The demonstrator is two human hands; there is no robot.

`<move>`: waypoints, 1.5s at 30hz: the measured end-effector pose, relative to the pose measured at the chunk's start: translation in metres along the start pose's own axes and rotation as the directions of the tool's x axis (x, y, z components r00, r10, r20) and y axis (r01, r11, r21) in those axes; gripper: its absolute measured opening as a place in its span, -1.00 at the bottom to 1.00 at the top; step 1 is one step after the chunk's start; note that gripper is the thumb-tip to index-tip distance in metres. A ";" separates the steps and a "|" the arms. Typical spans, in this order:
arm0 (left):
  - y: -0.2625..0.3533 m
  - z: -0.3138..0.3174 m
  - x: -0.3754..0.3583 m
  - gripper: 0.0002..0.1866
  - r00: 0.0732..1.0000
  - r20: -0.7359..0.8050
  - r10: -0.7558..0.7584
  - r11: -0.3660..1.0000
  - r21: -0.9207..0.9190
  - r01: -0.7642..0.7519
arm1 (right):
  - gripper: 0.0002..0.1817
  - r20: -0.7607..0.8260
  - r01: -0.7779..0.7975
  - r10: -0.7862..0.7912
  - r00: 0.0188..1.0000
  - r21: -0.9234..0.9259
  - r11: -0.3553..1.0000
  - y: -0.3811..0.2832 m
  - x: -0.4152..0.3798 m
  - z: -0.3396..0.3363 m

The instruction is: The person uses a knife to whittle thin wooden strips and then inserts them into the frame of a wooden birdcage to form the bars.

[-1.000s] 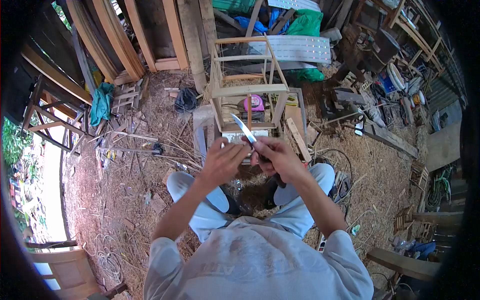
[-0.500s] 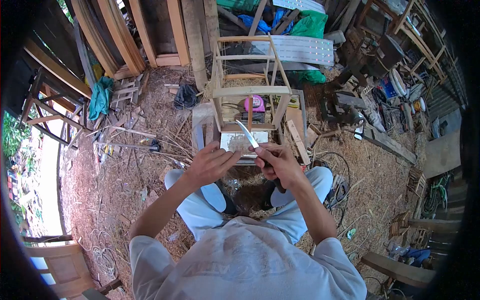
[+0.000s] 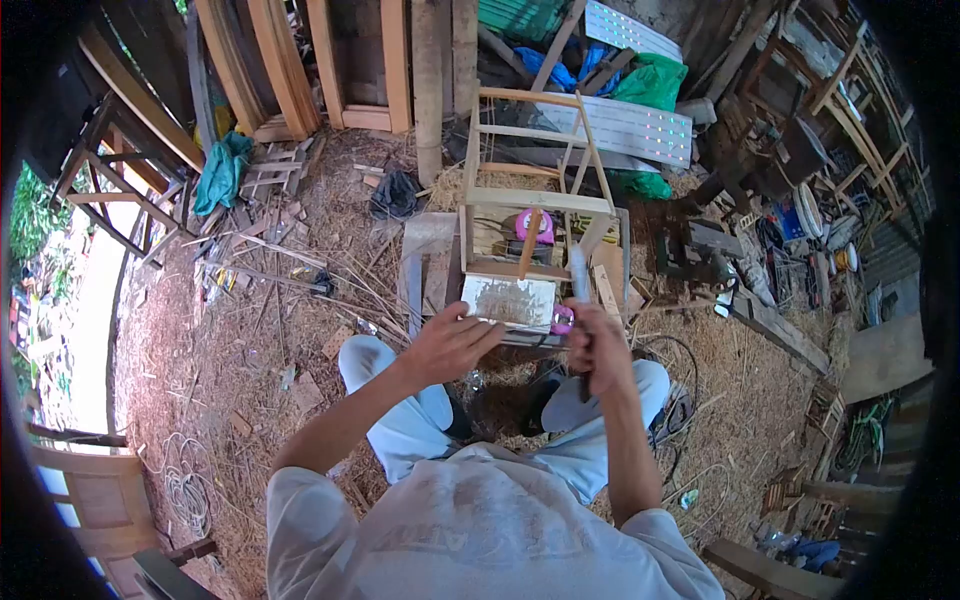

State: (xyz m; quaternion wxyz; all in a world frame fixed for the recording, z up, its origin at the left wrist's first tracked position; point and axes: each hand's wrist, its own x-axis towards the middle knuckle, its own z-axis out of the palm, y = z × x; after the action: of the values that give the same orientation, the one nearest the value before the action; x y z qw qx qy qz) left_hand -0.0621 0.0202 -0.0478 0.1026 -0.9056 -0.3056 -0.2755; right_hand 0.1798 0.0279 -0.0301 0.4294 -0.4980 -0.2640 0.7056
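Note:
My right hand (image 3: 602, 350) is closed round the dark handle of a knife (image 3: 579, 270), its pale blade pointing up and away from me and slightly blurred. My left hand (image 3: 455, 345) has its fingers curled at the near left corner of a worn white board (image 3: 510, 300); whether something small is between them is hidden. Just beyond the board stands a bare wooden frame (image 3: 540, 196) with slim legs and rails. A narrow brown wooden strip (image 3: 530, 245) leans on its lower rail. Inside the frame lies a pink tape measure (image 3: 535, 226). Another pink object (image 3: 563, 320) shows beside my right hand.
Wood shavings and scraps (image 3: 290, 330) cover the ground. Wooden door frames (image 3: 285, 80) lean at the back left. A bench vise or similar metal machine (image 3: 700, 245) stands on the right. A black cable (image 3: 680, 370) lies near my right knee.
My right hand has moved right, away from the left, and the knife now points more upright. My left hand has come to the board's near left corner. The whole view has shifted slightly.

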 end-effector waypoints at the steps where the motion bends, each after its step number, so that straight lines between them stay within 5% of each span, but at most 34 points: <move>1: -0.007 0.000 -0.009 -0.65 0.998 0.045 -0.038 0.999 0.010 0.038 | -0.70 -0.052 0.031 -0.030 0.998 0.020 0.999 -0.010 0.003 -0.012; 7: 0.002 0.008 0.004 -0.61 0.999 0.032 -0.032 0.998 0.049 0.031 | -0.65 0.082 -0.009 0.007 0.997 0.032 0.999 -0.004 -0.005 0.005; 12: 0.009 0.019 0.012 -0.61 0.998 -0.030 -0.058 0.998 -0.035 0.057 | -0.64 0.372 -0.075 0.046 0.927 0.066 0.995 0.018 -0.007 0.027; 19: 0.006 0.001 0.006 -0.63 1.000 0.010 0.013 0.999 0.044 -0.013 | -0.68 0.250 -0.028 0.072 0.965 -0.174 0.984 0.005 -0.011 0.024; 24: 0.000 -0.004 -0.016 -0.59 0.996 0.090 -0.002 0.999 0.037 -0.001 | -0.72 0.220 -0.059 0.076 0.973 -0.083 0.995 -0.002 -0.007 -0.002; 29: -0.008 -0.005 -0.028 -0.63 1.000 0.015 -0.018 0.999 0.034 0.017 | -0.75 0.198 -0.089 0.094 0.976 -0.037 0.995 -0.009 -0.011 -0.014; 35: -0.025 -0.011 -0.040 -0.61 0.999 0.027 -0.035 0.999 0.043 0.034 | -0.77 0.115 -0.049 0.061 0.991 -0.104 0.993 -0.021 -0.009 -0.040; 36: -0.030 -0.013 -0.045 -0.61 0.996 0.042 -0.085 0.995 0.054 0.082 | -0.77 0.004 0.010 -0.010 1.000 -0.178 0.984 -0.032 -0.013 -0.042; 45: -0.041 -0.005 -0.054 -0.63 0.994 0.006 -0.109 0.993 0.054 0.109 | -0.72 0.024 0.034 -0.032 0.999 -0.113 0.993 -0.057 0.001 -0.091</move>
State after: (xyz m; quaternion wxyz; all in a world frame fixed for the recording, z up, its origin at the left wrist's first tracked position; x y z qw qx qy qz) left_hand -0.1250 0.0241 -0.0733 0.1104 -0.8857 -0.3624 -0.2684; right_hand 0.2836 0.0524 -0.0178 0.4092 -0.5091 -0.3165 0.6879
